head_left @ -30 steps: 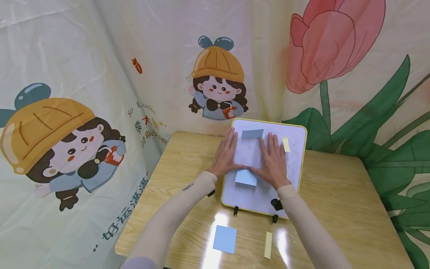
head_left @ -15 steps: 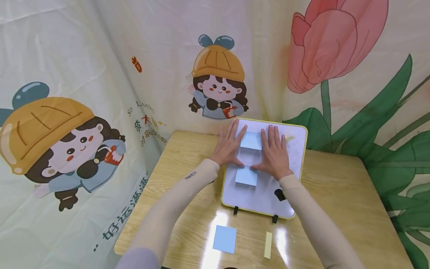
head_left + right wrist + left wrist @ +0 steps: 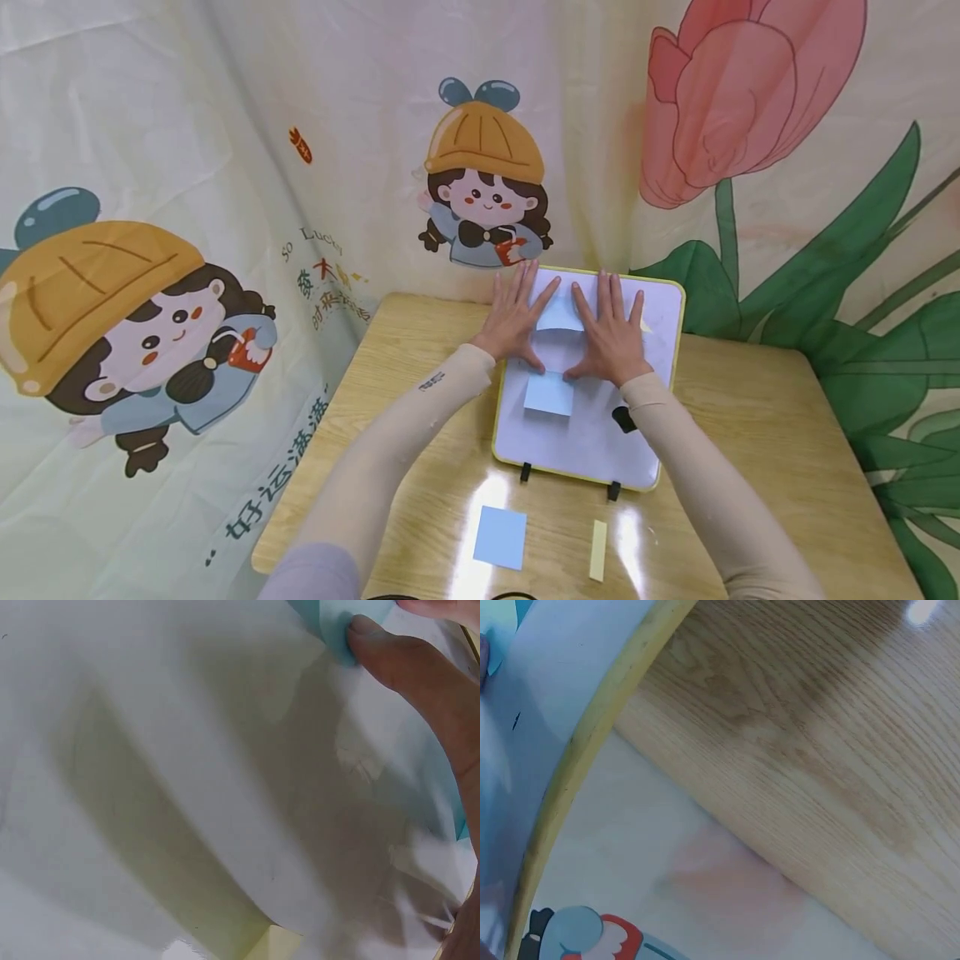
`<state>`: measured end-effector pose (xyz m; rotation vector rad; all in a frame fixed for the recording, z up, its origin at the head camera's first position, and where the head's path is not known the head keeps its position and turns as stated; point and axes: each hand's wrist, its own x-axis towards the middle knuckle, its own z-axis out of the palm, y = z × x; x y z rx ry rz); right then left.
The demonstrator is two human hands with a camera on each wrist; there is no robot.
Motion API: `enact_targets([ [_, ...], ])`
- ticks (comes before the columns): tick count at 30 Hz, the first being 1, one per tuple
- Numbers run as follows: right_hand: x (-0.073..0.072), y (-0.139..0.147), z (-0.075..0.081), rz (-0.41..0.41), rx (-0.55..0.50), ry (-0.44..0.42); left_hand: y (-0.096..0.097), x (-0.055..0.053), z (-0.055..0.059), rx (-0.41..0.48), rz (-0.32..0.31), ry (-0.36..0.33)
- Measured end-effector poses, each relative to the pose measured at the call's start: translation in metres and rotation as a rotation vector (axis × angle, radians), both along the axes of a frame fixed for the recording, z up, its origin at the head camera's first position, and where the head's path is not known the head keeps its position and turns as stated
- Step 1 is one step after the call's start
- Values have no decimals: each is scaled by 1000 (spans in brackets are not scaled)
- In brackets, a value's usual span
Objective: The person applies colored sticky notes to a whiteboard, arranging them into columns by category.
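A whiteboard [image 3: 592, 454] with a yellow frame leans on the table. My left hand [image 3: 516, 323] and right hand [image 3: 615, 337] lie over it with fingers spread. Between the index fingers is an upper blue sticky note [image 3: 560, 316], its lower edge bowed off the board. Both thumbs sit at the top edge of a lower blue sticky note [image 3: 548, 395]. In the right wrist view the thumb [image 3: 409, 664] touches that blue paper. A pale yellow strip [image 3: 646, 326] on the board is partly hidden by the right hand.
On the wooden table [image 3: 750, 433], in front of the board, lie a loose blue sticky note [image 3: 500, 537] and a narrow yellow strip [image 3: 597, 551]. Black feet [image 3: 613, 491] show at the board's bottom edge. A printed curtain [image 3: 360, 125] hangs behind and at the left.
Both hands have moved up the board, with fingers spreading around the upper blue note. That note, earlier tilted and greyish, now hangs down the board. The lower note has stayed put.
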<state>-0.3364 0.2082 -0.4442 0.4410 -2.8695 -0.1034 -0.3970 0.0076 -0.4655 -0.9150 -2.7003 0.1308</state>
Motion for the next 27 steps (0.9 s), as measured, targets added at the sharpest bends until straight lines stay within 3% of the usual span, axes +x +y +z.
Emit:
enact_targets([
  [19, 4, 9, -6, -38, -97, -3, -23, 4, -4, 88, 66, -49],
  [27, 7, 15, -3, -42, -118, -18, -24, 1, -1, 127, 26, -63],
])
